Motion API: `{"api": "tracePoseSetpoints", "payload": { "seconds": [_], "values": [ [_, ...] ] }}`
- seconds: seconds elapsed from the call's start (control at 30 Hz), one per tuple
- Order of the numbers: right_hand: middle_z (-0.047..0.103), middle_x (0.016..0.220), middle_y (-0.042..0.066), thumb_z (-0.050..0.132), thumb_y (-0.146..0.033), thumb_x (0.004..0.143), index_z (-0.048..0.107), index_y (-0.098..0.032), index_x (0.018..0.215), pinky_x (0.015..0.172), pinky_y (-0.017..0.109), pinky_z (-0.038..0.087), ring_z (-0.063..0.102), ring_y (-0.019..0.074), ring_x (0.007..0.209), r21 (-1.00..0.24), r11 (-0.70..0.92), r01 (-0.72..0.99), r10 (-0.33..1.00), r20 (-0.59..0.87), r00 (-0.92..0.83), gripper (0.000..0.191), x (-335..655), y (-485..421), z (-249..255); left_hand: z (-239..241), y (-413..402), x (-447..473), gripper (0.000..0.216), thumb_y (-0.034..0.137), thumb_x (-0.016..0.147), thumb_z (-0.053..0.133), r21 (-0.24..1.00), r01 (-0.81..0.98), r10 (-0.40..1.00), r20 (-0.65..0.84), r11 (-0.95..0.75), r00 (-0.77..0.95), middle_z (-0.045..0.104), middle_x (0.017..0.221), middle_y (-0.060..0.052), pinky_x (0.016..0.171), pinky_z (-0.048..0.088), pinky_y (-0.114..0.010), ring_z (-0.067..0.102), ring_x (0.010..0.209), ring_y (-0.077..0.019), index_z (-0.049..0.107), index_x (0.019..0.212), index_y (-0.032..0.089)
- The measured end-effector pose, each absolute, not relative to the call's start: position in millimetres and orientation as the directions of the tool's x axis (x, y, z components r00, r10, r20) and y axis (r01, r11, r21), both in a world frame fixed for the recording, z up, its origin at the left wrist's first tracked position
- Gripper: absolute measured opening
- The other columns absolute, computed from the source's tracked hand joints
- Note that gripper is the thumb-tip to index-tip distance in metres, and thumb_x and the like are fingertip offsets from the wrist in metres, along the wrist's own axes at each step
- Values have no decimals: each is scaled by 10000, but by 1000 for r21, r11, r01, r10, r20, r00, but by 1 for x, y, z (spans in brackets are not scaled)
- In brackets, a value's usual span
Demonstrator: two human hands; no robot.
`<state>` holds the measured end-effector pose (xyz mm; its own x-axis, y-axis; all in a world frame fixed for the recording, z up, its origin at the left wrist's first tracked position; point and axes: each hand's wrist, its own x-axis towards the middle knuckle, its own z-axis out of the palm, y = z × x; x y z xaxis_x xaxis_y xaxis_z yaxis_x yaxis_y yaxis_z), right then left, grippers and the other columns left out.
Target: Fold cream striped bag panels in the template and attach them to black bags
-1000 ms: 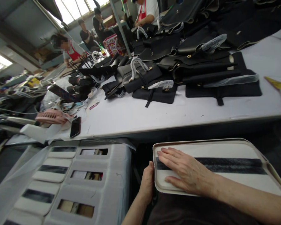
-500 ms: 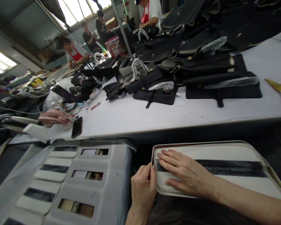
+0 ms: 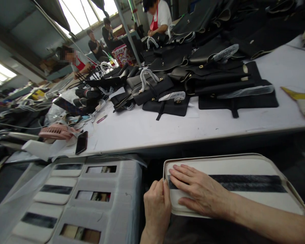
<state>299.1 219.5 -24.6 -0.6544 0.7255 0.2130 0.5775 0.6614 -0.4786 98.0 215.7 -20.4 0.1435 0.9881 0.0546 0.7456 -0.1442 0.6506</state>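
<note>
A cream panel (image 3: 234, 200) with rounded corners, a raised rim and a dark stripe across it lies over my lap at the lower right. My left hand (image 3: 157, 206) is closed at the panel's left end, thumb and bent fingers pinching the rim. Flat on the panel's left half rests my right hand (image 3: 195, 189), its fingers stretched and slightly apart, crossing the dark stripe. My right forearm covers part of the panel's lower edge. What is under the panel is hidden.
Left of my hands stands a grey tray (image 3: 122, 203) with cut-out openings, beside several small striped cream pieces (image 3: 53, 189). Beyond runs a white table (image 3: 142, 132) bearing black bags (image 3: 165, 105), a phone (image 3: 81, 142) and a pink fan (image 3: 57, 131). Co-workers (image 3: 161, 20) sit farther back.
The whole view has shifted slightly, with the table scene a little more to the left. Both hands keep nearly the same hold on the panel.
</note>
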Motion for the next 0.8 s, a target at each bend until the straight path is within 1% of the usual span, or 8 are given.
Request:
{"api": "tracePoseSetpoints", "payload": {
  "seconds": [0.17,0.23,0.3,0.4,0.47,0.53,0.67,0.8],
  "values": [
    [418,1499,116,523,-425,941,453,-128,1421,1191,453,279,350,279,1393,-491,646,584,734,189,-652,569,300,219,-26,-16,213,95,308,344,945,512,738,671,989,-33,-74,146,562,669,-28,615,301,-290,494,610,-150,625,688,218],
    [408,1504,123,527,-411,936,441,-124,1427,1189,455,279,344,281,1397,-493,650,578,730,196,-654,575,300,218,-27,-17,212,94,349,400,955,488,794,608,989,-105,19,105,548,660,-16,614,313,-279,471,617,-146,619,695,207],
    [401,1507,127,535,-393,929,430,-123,1434,1188,454,278,338,281,1401,-495,654,572,727,201,-657,582,301,218,-27,-20,213,93,364,456,947,490,860,481,974,-220,170,49,532,661,-3,599,319,-268,444,625,-141,616,727,195],
    [399,1508,127,542,-381,923,413,-125,1444,1189,448,274,334,279,1403,-495,656,569,725,205,-658,595,302,217,-28,-27,216,92,316,481,892,586,901,166,908,-414,400,60,530,715,14,614,350,-242,436,659,-127,596,791,182],
    [399,1508,129,555,-374,915,412,-123,1445,1187,448,277,333,281,1403,-498,655,569,727,211,-653,604,302,217,-28,-29,218,90,277,443,868,642,858,-70,857,-497,509,138,543,770,19,674,386,-230,458,703,-116,570,812,181],
    [402,1505,135,573,-369,902,421,-117,1438,1186,451,278,334,284,1402,-500,657,564,728,227,-647,612,302,217,-28,-30,221,88,235,387,870,659,778,-232,810,-542,584,223,558,812,17,735,404,-224,480,746,-106,557,826,181],
    [408,1500,138,571,-373,902,438,-103,1422,1191,448,268,334,285,1401,-492,665,562,723,236,-650,602,301,217,-30,-32,226,85,186,315,893,647,672,-332,749,-581,662,318,573,818,10,749,404,-201,504,760,-88,552,823,171],
    [404,1502,139,571,-364,901,431,-98,1426,1191,447,270,330,287,1403,-488,673,556,718,252,-648,604,301,217,-31,-40,227,85,171,289,861,693,593,-393,710,-609,703,352,605,871,-1,783,423,-215,544,807,-97,575,847,166]
  ]
}}
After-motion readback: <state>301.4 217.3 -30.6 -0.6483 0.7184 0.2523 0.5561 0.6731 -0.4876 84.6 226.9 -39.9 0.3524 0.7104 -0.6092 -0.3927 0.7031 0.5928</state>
